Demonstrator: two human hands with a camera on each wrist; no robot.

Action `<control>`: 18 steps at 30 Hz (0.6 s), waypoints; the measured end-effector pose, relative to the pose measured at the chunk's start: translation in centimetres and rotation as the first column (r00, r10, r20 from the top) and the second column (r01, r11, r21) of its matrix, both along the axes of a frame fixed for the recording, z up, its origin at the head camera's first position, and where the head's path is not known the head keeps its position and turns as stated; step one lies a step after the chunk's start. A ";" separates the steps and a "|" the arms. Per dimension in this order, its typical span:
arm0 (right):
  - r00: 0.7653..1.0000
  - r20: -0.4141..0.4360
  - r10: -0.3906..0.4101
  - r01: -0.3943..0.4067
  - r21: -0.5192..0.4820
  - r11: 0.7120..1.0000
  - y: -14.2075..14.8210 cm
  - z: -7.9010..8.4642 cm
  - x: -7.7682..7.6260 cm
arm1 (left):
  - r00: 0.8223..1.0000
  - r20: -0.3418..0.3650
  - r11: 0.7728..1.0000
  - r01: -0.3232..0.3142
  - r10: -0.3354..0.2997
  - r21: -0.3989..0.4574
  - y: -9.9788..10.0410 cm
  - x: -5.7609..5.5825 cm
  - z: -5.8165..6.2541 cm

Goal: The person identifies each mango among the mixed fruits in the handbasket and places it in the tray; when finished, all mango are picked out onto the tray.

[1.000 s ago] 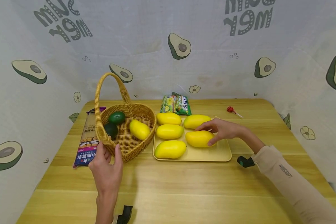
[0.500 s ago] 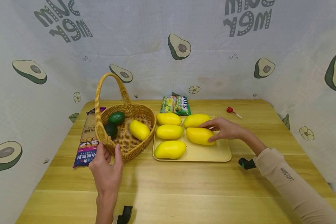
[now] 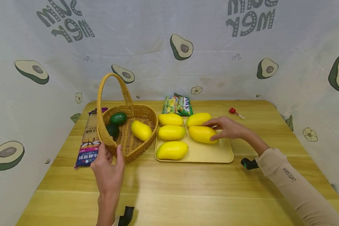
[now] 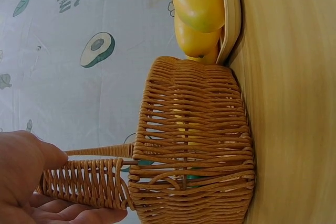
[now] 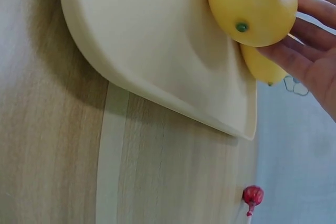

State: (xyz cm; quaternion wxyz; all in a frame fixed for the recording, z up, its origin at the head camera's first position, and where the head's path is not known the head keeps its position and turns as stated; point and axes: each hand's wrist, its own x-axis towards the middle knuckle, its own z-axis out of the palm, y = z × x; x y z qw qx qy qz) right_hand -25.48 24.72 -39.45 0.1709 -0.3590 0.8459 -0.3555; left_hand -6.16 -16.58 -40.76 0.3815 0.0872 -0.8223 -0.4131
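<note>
A yellow mango (image 3: 201, 134) on the right half of the pale yellow tray (image 3: 203, 157) is gripped by my right hand (image 3: 227, 128), thumb on its near side and fingers behind. Right behind it lies another mango (image 3: 198, 119). In the right wrist view the held mango (image 5: 252, 9) shows its green stem end toward the camera. My left hand (image 3: 108, 168) holds the handle (image 4: 84, 182) of a wicker basket (image 3: 142, 149) low on its near side. Inside the basket are two dark green avocados (image 3: 118, 118) and one mango (image 3: 141, 130).
Three mangoes (image 3: 171, 132) line the tray's left half, beside the basket. A green snack bag (image 3: 177, 105) lies behind the tray, and a red lollipop (image 3: 232, 110) at the back right. Left of the basket, partly under its handle, is a pasta packet (image 3: 87, 144). A printed curtain (image 3: 147, 40) surrounds the table.
My right hand has moved the gripped mango slightly toward the back of the tray, close to the mango behind it. My left hand and the basket have stayed in place.
</note>
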 end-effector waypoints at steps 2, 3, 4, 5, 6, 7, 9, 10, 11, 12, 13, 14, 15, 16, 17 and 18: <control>1.000 -0.009 -0.010 0.010 0.007 1.000 0.0 0.0 -0.1 | 1.000 -0.003 1.000 0.003 -0.003 -0.002 0.0 0.0 0.0; 1.000 -0.009 -0.011 0.012 0.007 1.000 0.0 0.0 -0.2 | 1.000 -0.006 1.000 0.004 -0.004 -0.003 0.0 0.0 0.0; 1.000 -0.005 -0.015 0.015 0.008 1.000 0.1 0.1 -0.2 | 1.000 -0.008 1.000 0.005 -0.005 -0.005 0.0 0.0 0.0; 1.000 -0.001 -0.019 0.019 0.007 1.000 0.1 0.1 -0.2 | 1.000 -0.009 1.000 0.006 -0.006 -0.005 0.0 -0.1 0.0; 1.000 0.002 -0.023 0.023 0.003 1.000 0.1 0.2 -0.2 | 1.000 -0.010 1.000 0.007 -0.007 -0.004 0.0 -0.1 0.0; 1.000 0.002 -0.025 0.025 -0.002 1.000 0.2 0.3 -0.2 | 1.000 -0.011 1.000 0.005 -0.006 -0.007 0.0 0.0 0.0; 1.000 -0.004 -0.027 0.027 -0.014 1.000 0.2 0.4 -0.3 | 1.000 -0.011 1.000 0.003 -0.003 -0.010 -0.1 0.0 -0.1; 0.999 -0.014 -0.030 0.030 -0.017 0.999 0.2 0.4 -0.3 | 1.000 -0.012 1.000 0.002 -0.002 -0.012 -0.1 0.0 -0.1; 0.999 -0.028 -0.033 0.033 -0.020 0.999 0.3 0.5 -0.3 | 1.000 -0.012 1.000 0.001 -0.002 -0.013 -0.1 0.0 0.0; 0.998 -0.044 -0.037 0.036 -0.025 0.999 0.3 0.7 -0.3 | 1.000 -0.013 1.000 0.003 -0.004 -0.015 -0.1 0.0 0.0; 0.997 -0.062 -0.044 0.042 -0.031 0.999 0.3 0.8 -0.3 | 1.000 -0.014 1.000 0.005 -0.005 -0.017 -0.1 0.0 0.0; 0.996 -0.080 -0.048 0.045 -0.040 0.998 0.3 1.1 -0.3 | 1.000 -0.016 1.000 0.008 -0.008 -0.017 -0.1 0.0 0.0; 0.994 -0.097 -0.050 0.046 -0.046 0.998 0.3 1.3 -0.2 | 1.000 -0.018 1.000 0.010 -0.010 -0.019 -0.1 0.0 0.0; 0.993 -0.111 -0.051 0.045 -0.052 0.998 0.1 1.8 -0.2 | 1.000 -0.020 1.000 0.013 -0.013 -0.018 -0.1 -0.1 0.0; 0.991 -0.122 -0.049 0.043 -0.057 0.997 -0.1 2.2 -0.2 | 1.000 -0.021 1.000 0.014 -0.015 -0.018 -0.1 -0.1 0.0; 0.991 -0.129 -0.046 0.039 -0.060 0.997 -0.4 2.8 -0.2 | 1.000 -0.022 1.000 0.016 -0.017 -0.018 -0.1 -0.1 0.0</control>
